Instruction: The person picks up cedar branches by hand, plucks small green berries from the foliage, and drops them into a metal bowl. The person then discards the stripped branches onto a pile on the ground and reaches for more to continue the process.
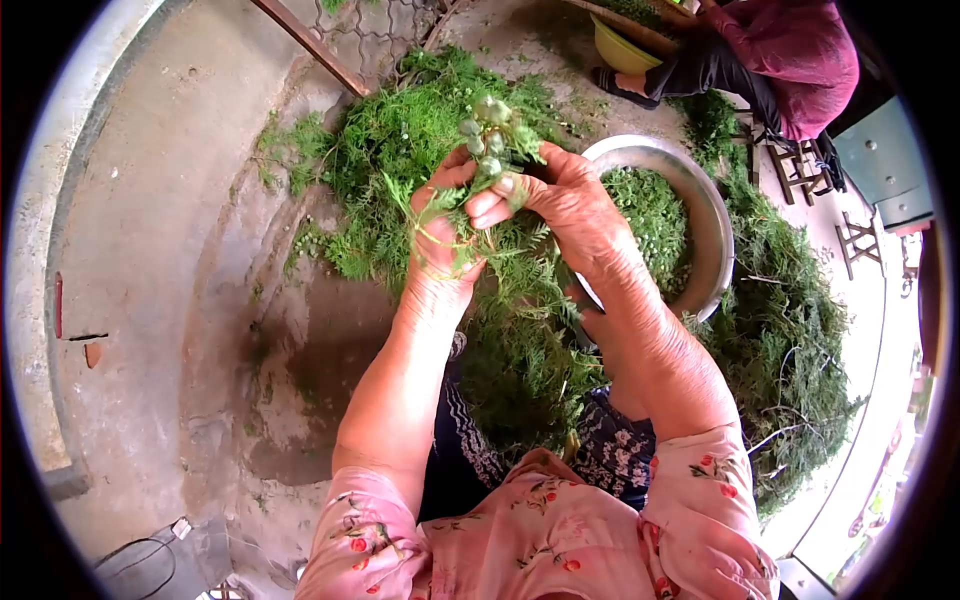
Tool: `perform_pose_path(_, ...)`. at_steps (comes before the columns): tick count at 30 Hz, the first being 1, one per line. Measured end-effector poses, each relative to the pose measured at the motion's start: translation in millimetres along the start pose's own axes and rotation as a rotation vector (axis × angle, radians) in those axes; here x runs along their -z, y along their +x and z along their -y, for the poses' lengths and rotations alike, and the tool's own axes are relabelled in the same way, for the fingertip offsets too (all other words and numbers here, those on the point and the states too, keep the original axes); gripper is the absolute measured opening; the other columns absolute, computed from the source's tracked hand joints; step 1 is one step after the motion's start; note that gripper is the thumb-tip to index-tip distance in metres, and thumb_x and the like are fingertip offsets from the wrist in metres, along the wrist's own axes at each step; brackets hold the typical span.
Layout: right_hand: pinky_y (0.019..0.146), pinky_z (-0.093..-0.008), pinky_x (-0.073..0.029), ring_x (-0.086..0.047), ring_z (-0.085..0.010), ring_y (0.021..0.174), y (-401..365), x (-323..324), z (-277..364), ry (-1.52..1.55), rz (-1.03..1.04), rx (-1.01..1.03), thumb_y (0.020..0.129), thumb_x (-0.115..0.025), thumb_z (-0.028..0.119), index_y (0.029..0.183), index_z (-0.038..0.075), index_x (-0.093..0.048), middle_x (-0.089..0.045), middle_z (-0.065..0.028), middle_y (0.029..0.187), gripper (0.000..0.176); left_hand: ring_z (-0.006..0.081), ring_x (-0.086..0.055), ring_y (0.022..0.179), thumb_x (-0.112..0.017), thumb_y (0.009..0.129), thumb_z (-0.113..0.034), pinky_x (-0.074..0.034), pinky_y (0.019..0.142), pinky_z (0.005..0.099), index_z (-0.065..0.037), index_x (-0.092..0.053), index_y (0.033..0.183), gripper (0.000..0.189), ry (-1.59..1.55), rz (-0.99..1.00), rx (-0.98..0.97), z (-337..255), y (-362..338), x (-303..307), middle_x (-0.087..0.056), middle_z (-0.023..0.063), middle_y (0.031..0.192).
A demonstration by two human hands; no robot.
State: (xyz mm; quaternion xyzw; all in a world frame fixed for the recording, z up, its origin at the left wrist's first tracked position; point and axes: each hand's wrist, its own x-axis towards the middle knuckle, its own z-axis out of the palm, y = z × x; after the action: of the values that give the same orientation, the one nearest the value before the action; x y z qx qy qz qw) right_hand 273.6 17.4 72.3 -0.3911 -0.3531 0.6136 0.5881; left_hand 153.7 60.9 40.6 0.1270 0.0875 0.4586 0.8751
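A leafy conifer sprig with pale green seed cones [490, 140] is held up in front of me between both hands. My left hand [445, 215] is closed around the sprig's stems, and thin yellowish stalks hang over the palm. My right hand [560, 200] pinches at the sprig just below the cones, thumb and fingers together. Close beside my right forearm is a round metal basin [717, 225], partly hidden by it. Inside the basin lie many small green pieces [645, 205]. Beneath my hands a heap of green conifer branches [390, 150] spreads over the ground and across my lap.
A larger pile of cut branches [790, 350] lies to the right. At the upper right sits another person in a purple top [795, 60], near a yellow-green bowl [620, 48]. Small wooden stools [795, 170] stand behind. A brown pole [312, 45] slants in at the top.
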Motion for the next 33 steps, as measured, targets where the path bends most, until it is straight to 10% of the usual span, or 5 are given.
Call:
perform_pose_path(13,0.061,-0.0239,-0.046,-0.057,-0.0120,0.061,25.2,17.5,-36.3,-0.243,-0.137,0.014,0.085,-0.056,0.010,0.096,-0.004,-0.058,-0.063,-0.0064,0.072,0.018,0.0073,-0.038,0.043,-0.043,0.085,-0.007,-0.030,0.039,0.0199,0.006,-0.054,0.097,0.020,0.023,-0.023,0.032,2.9,10.6,28.0,-0.051,0.0051,0.064)
perform_pose_path(19,0.069,-0.0268,-0.043,-0.054,-0.0138,0.074,28.8,18.8,-32.6,0.325,-0.338,-0.208,0.084,-0.053,0.007,0.099,0.000,-0.058,-0.060,-0.0064,0.085,0.018,0.0090,-0.030,0.042,-0.038,0.089,-0.019,-0.028,0.040,0.0197,0.008,-0.049,0.099,0.031,0.134,-0.196,-0.001,1.1,16.1,26.1,-0.034,-0.0005,0.048)
perform_pose_path(24,0.059,-0.0249,-0.042,-0.052,-0.0137,0.069,30.1,26.7,-30.3,0.342,-0.232,-0.124,0.084,-0.049,0.005,0.098,-0.001,-0.056,-0.056,-0.0056,0.083,0.017,0.0118,-0.046,0.050,-0.044,0.086,-0.016,-0.036,0.043,0.0230,0.006,-0.053,0.096,0.026,0.271,-0.312,-0.069,-2.2,20.4,21.8,-0.059,0.0121,0.076)
perform_pose_path(33,0.046,-0.0190,-0.038,-0.050,-0.0054,0.058,31.9,35.5,-18.4,0.195,-0.209,-0.157,0.080,-0.065,0.017,0.091,0.004,-0.061,-0.060,0.0005,0.076,0.018,0.0126,-0.049,0.058,-0.058,0.079,-0.010,-0.038,0.050,0.0248,-0.002,-0.057,0.089,0.013,0.499,-0.402,-0.117,3.0,20.2,11.5,-0.056,0.0031,0.079)
